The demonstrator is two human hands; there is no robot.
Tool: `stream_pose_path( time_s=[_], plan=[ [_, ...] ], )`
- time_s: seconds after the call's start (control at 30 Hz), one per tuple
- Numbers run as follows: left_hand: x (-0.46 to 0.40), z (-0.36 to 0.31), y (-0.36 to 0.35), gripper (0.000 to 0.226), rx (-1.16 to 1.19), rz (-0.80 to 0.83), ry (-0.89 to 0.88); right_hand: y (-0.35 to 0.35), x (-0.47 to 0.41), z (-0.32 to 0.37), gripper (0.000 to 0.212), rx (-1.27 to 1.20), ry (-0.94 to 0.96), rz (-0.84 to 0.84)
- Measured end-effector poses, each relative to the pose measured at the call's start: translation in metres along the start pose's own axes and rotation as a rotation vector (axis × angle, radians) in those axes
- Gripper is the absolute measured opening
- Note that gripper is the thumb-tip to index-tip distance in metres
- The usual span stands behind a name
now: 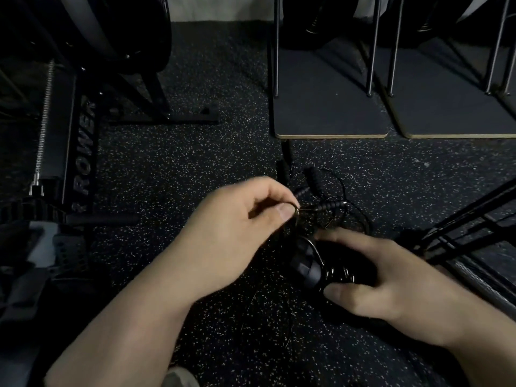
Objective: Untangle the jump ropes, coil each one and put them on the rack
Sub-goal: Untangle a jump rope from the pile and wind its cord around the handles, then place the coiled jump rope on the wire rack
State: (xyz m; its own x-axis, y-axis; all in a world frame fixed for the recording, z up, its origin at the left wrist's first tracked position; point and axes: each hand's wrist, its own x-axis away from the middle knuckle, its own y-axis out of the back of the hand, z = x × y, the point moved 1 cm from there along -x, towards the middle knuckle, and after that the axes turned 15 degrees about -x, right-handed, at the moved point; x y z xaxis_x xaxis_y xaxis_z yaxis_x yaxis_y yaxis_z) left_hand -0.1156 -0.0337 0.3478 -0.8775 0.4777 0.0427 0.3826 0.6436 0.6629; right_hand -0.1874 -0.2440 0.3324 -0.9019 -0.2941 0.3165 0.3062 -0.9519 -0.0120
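A tangle of black jump ropes (pixel 332 216) lies on the speckled rubber floor at the centre, with several ribbed black handles (pixel 331 205) sticking out of thin cable loops. My left hand (pixel 240 219) pinches a thin cable strand between thumb and forefinger, just left of the handles. My right hand (pixel 371 277) grips a bundled mass of black rope and handles (pixel 321 270) low over the floor. In the dim light I cannot tell one rope from another.
A black rower frame (pixel 81 152) stands at the left. Dark platforms with a plywood edge (pixel 332 113) and thin metal legs stand at the back right. Black metal bars (pixel 460 227) slant in from the right. Speckled floor (pixel 178 169) lies between them.
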Motion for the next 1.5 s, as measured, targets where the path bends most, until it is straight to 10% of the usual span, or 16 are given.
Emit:
stream_pose_path(
  time_s=[0.43, 0.93, 1.5],
  plan=[
    [-0.014, -0.007, -0.016, 0.043, 0.363, 0.21, 0.178, -0.009, -0.003, -0.011, 0.069, 0.121, 0.037, -0.193],
    [-0.01, -0.01, -0.056, 0.042, 0.977, 0.021, 0.576, -0.026, -0.01, -0.016, 0.054, -0.228, 0.122, -0.418],
    [0.02, -0.145, -0.124, 0.042, 0.773, 0.158, 0.392, 0.019, 0.145, -0.006, 0.037, -0.513, 0.032, -0.734]
  ],
)
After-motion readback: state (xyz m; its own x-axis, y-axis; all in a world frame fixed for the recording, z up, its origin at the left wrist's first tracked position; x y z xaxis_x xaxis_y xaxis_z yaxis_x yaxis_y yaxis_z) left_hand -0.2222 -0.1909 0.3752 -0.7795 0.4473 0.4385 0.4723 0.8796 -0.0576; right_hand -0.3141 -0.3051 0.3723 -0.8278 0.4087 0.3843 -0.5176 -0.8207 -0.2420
